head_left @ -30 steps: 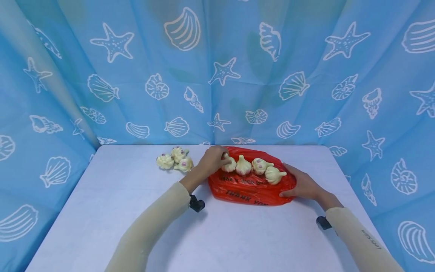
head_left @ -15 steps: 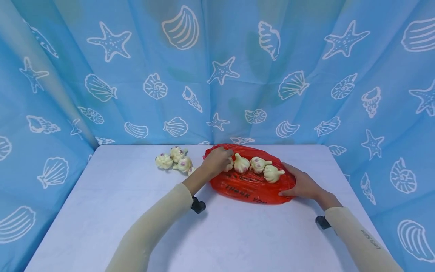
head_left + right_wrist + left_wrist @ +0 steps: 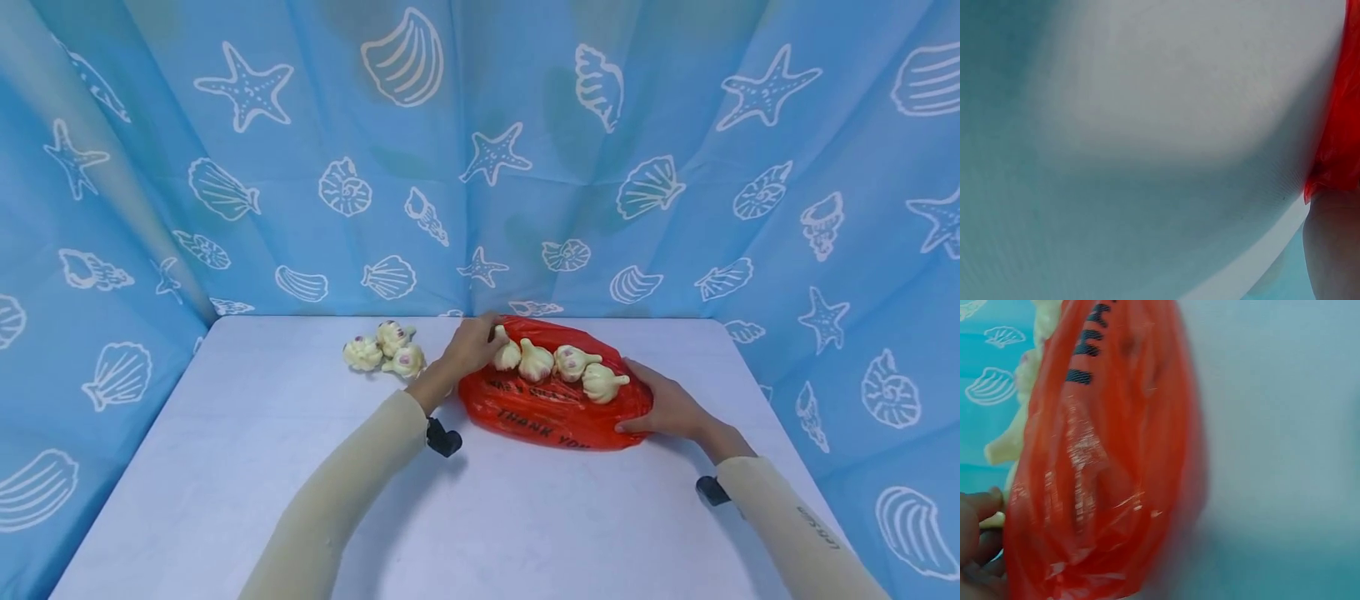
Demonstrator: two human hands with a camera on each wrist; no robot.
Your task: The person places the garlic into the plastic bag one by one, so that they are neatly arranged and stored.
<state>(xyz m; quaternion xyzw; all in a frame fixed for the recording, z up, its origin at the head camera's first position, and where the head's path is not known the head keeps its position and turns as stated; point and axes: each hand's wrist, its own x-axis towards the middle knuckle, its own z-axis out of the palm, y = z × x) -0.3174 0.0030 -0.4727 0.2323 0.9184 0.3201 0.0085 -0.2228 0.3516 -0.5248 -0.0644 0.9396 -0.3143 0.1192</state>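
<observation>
A red plastic bag (image 3: 555,429) with black lettering lies full and rounded at the back of the table. Several whitish garlic bulbs (image 3: 575,363) sit in a row along its top. At the row's left end, my left hand (image 3: 468,346) pinches the stem of one garlic bulb (image 3: 507,357). The left wrist view shows the thumb and fingers (image 3: 979,506) at that stem beside the bag's red side (image 3: 1104,456). My right hand (image 3: 671,407) grips the bag's right end, thumb in front and fingers behind. The right wrist view catches only one finger (image 3: 1335,244) against red plastic (image 3: 1341,150).
Left of the bag, three more garlic bulbs (image 3: 390,348) with purplish marks lie grouped on the white table (image 3: 540,533). A blue curtain (image 3: 480,208) with white shell and starfish prints hangs close behind the table and along both sides.
My left hand reached further over the bag's left end, then drew back left, leaving the leftmost garlic bulb more upright and in fuller view. My right hand stays at the bag's right end.
</observation>
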